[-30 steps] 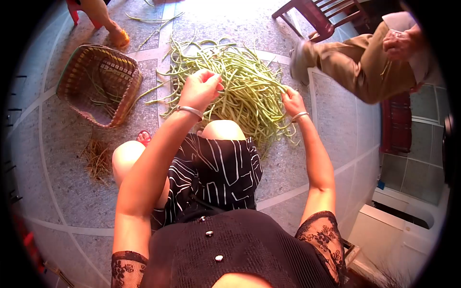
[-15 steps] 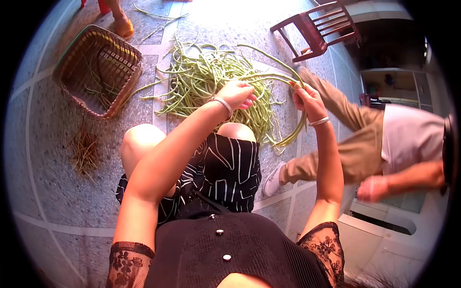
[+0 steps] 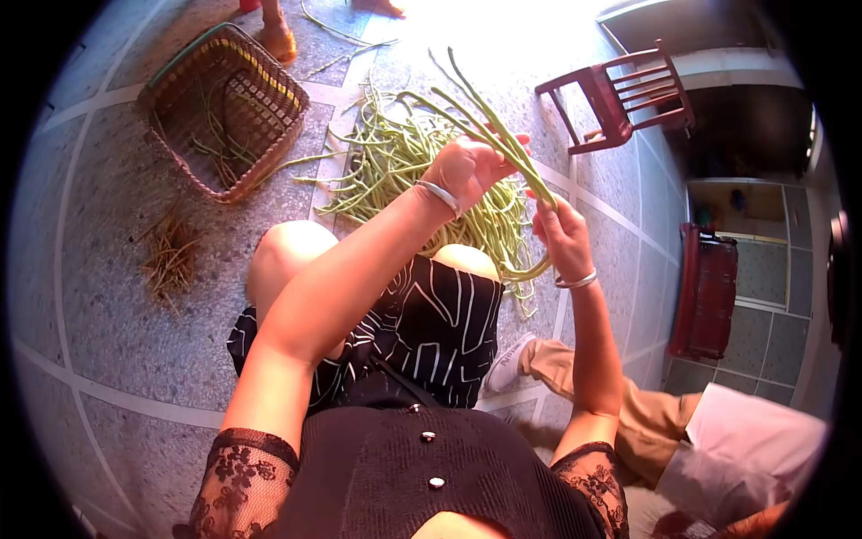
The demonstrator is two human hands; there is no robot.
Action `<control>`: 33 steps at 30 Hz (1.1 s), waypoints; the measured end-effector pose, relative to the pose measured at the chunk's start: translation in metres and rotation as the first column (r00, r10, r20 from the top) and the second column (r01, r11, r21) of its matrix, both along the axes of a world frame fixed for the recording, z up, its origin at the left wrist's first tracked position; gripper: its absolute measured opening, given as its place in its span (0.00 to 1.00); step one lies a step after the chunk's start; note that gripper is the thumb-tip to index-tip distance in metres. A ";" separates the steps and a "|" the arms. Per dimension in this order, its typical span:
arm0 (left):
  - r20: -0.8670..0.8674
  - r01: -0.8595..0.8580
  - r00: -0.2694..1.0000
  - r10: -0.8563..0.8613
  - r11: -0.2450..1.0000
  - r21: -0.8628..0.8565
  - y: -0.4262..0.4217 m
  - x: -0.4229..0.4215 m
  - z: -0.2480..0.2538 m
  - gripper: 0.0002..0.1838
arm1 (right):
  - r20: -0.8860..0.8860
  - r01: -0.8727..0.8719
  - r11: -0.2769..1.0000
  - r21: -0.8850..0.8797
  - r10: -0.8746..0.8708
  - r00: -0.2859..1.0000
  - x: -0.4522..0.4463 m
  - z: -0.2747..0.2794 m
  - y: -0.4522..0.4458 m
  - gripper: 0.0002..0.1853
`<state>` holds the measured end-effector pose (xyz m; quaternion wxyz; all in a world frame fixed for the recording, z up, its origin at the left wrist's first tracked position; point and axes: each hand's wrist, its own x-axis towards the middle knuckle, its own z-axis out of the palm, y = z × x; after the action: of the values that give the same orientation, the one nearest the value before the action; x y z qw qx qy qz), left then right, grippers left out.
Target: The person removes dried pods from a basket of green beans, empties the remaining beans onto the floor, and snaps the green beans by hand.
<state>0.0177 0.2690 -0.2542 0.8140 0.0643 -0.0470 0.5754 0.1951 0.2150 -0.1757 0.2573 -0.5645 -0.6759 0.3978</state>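
Observation:
My right hand point(image 3: 564, 235) is closed around a small bunch of green long beans point(image 3: 524, 163). Their upper ends reach up and left past my left hand, and the lower ends curve down toward the pile. My left hand point(image 3: 471, 171) is at the upper part of this bunch, its fingers bent around the beans with fingertips showing on the far side. Below and behind both hands lies a loose pile of long beans point(image 3: 386, 162) on the floor, partly covered by my left hand and forearm.
A woven basket point(image 3: 269, 135) with a few beans inside stands at the left. Brown stalk-like scraps point(image 3: 171, 256) lie below it. A red wooden chair point(image 3: 603, 103) stands upper right, a dark red bench point(image 3: 705, 292) farther right. Another person's leg point(image 3: 646, 427) is close on my right; bare feet point(image 3: 278, 43) show at the top.
My left hand has opened from a pinch and moved right onto the bunch. The right hand has lowered slightly, and the beans now point upward. The person at right has moved downward in view.

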 end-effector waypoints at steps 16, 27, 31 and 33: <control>-0.511 -0.178 0.833 0.213 0.977 0.117 -0.008 -0.008 0.017 0.14 | 0.199 -0.166 0.940 0.298 0.108 0.974 -0.023 -0.019 -0.004 0.14; -0.688 -0.042 0.666 0.288 0.936 0.351 -0.022 -0.009 0.020 0.12 | 0.124 -0.112 0.670 0.734 0.030 0.992 -0.072 0.050 0.054 0.11; -0.774 -0.073 0.476 0.417 0.896 0.437 -0.018 -0.003 0.007 0.16 | 0.316 -0.264 0.697 0.667 0.057 0.947 -0.077 0.070 0.058 0.14; -0.816 -0.050 0.344 0.465 0.877 0.479 -0.019 -0.003 0.007 0.17 | 0.346 -0.311 0.754 0.579 0.118 0.931 -0.075 0.071 0.063 0.13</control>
<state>0.0144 0.2502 -0.2475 0.5702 0.5288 0.3115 0.5461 0.1202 0.2777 -0.1046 0.2806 -0.4165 -0.8598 0.0921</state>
